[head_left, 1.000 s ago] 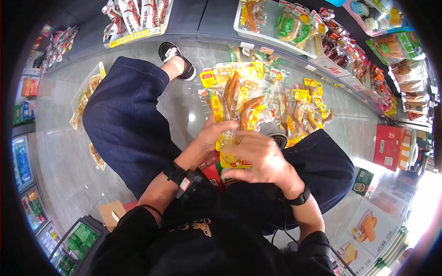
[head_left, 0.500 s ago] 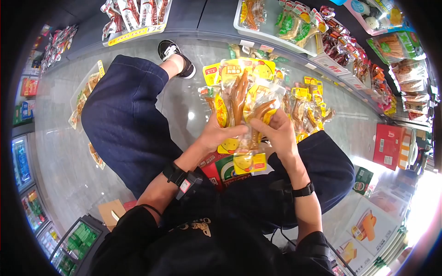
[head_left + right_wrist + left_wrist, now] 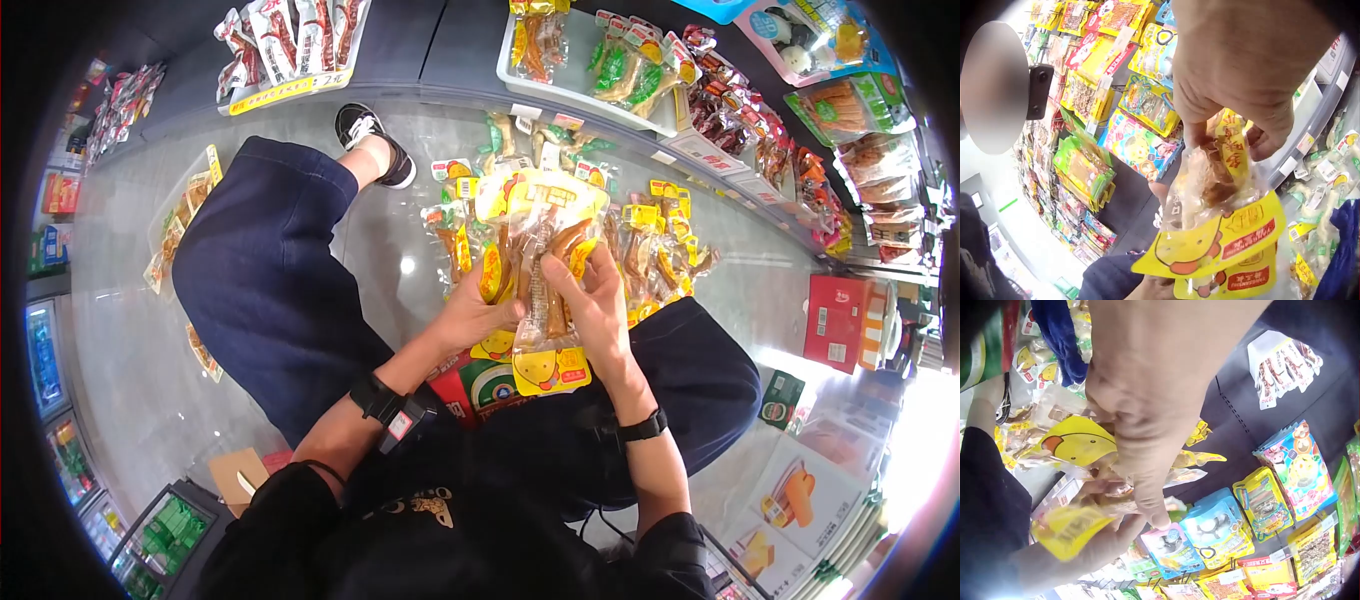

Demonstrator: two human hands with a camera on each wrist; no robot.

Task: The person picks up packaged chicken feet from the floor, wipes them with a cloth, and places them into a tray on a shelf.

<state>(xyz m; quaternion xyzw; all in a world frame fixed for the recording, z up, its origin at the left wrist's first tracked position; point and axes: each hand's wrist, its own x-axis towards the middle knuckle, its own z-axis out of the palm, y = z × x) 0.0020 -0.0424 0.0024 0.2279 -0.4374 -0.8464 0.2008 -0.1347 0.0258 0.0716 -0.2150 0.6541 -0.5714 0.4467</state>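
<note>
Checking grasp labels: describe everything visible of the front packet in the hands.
The front packet is clear, plastic-looking film over brown food, with a yellow end bearing a cartoon chick and a red label. It is held over other packets, yellow end down in the head view. The right hand grips it; whether the left hand touches it is unclear.

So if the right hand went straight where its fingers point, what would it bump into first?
Besides the snack pack it holds, the right hand would probably first meet the bagged snacks lying on the floor ahead. The hand's height is unclear, so it might pass above them.
</note>
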